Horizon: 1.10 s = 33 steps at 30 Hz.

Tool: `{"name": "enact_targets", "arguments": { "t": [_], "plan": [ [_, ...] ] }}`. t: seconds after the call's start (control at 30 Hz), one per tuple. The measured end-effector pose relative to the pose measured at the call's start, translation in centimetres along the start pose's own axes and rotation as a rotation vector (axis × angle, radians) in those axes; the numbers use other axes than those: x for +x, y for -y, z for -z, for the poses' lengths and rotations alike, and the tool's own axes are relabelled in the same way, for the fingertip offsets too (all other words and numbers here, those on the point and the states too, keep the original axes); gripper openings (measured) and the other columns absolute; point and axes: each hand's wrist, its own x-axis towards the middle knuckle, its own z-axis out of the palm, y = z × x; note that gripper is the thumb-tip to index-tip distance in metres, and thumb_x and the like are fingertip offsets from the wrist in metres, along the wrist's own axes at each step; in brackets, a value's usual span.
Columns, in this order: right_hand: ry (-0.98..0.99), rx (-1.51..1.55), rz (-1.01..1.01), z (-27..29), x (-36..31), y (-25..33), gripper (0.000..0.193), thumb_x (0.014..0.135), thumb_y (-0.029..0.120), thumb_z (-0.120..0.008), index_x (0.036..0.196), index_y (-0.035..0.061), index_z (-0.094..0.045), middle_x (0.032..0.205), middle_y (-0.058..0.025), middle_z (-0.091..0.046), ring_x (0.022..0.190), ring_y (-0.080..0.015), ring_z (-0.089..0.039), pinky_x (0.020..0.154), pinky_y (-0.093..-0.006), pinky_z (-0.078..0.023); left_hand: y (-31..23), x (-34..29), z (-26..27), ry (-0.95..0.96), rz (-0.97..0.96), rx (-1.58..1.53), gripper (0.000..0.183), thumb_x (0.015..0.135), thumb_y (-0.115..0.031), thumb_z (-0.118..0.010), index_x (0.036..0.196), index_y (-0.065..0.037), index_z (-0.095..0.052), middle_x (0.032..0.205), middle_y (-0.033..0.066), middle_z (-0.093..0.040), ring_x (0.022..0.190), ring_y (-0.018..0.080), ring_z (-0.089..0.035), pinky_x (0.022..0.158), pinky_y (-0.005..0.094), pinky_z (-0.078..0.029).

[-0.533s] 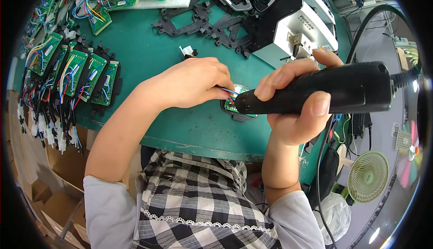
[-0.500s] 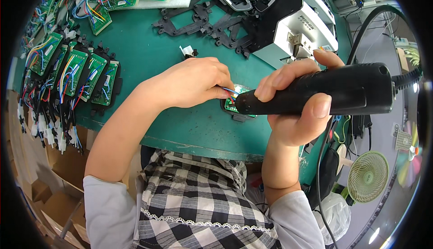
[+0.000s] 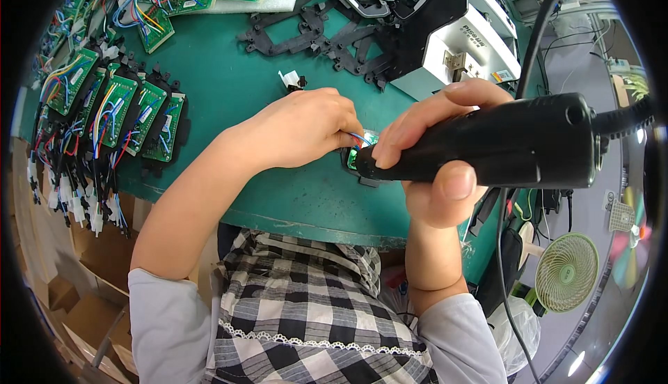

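My right hand (image 3: 445, 130) is wrapped round a thick black electric screwdriver (image 3: 515, 144), held nearly level with its narrow end pointing left. That end is over a small green circuit board (image 3: 353, 160) in a black plastic frame on the bench, covering much of it. My left hand (image 3: 313, 126) is closed at the board's left side, thumb and fingers pinching the blue and red wires (image 3: 360, 138). The tool's bit tip is hidden. Behind my left hand lies a white and black connector (image 3: 292, 80).
Several wired boards in black frames (image 3: 142, 116) stand in a row at left. Loose boards (image 3: 156, 32) are heaped at far left. Black plastic frames (image 3: 341, 43) lie at the back beside a white and black boxy machine (image 3: 466, 39). A cable (image 3: 504, 265) hangs at right near a fan (image 3: 567, 272).
The screwdriver's rear end has swung down and toward me, and its tip has shifted slightly left. My right fingers have shifted left with it. My left hand has hardly moved.
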Motion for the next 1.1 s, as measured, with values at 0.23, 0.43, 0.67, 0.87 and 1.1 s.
{"name": "enact_targets", "arguments": {
  "t": [0.23,0.43,0.67,0.87,1.1],
  "plan": [
    [0.064,0.001,0.045,0.6,0.2,-0.8,0.077,0.083,0.055,-0.064,0.125,-0.0022,-0.034,0.069,-0.0121,-0.056,0.05,-0.0197,-0.056,0.049,-0.0298,-0.05,-0.6,0.1,0.1,-0.006,0.03,0.047,0.017,0.088,-0.014,-0.059,0.096,-0.005,-0.07,0.094,0.0063,-0.064,0.097,0.0259,-0.057,0.085,0.0375,-0.048],
    [-0.406,0.323,-0.002,3.8,0.4,0.2,0.057,0.094,0.046,-0.047,0.124,-0.0027,-0.045,0.074,-0.0121,-0.052,0.054,-0.0195,-0.049,0.049,-0.0321,-0.043,-1.4,-1.9,-0.2,-0.163,-0.153,0.236,0.039,0.08,-0.025,-0.068,0.115,-0.008,-0.062,0.123,0.0108,-0.057,0.118,0.0299,-0.05,0.106,0.0463,-0.035],
    [-0.288,0.621,0.001,7.3,0.9,0.8,0.051,0.095,0.044,-0.046,0.123,0.0013,-0.051,0.079,-0.011,-0.051,0.058,-0.0178,-0.046,0.053,-0.031,-0.039,-3.2,-1.4,-3.0,-0.39,-0.155,0.558,0.05,0.067,-0.04,-0.076,0.102,-0.006,-0.062,0.09,0.0027,-0.055,0.086,0.0184,-0.054,0.074,0.0298,-0.046],
    [-0.651,0.372,-0.066,11.0,-0.4,-1.0,0.043,0.095,0.042,-0.05,0.117,0.0041,-0.049,0.077,-0.0094,-0.053,0.057,-0.0169,-0.047,0.054,-0.0294,-0.039,-7.6,-12.2,13.1,-1.085,0.531,0.579,0.045,0.079,-0.043,-0.07,0.106,-0.007,-0.066,0.1,0.0096,-0.063,0.088,0.0248,-0.061,0.076,0.0353,-0.047],
    [-0.649,0.492,-0.162,10.1,0.4,-3.0,0.04,0.095,0.041,-0.052,0.113,0.005,-0.05,0.073,-0.0093,-0.055,0.058,-0.0182,-0.05,0.057,-0.0322,-0.042,4.8,-28.4,23.1,-0.665,1.054,0.372,0.034,0.097,-0.026,-0.05,0.111,0.003,-0.061,0.102,0.0126,-0.067,0.094,0.0153,-0.058,0.088,0.0285,-0.043]
  ]
}}
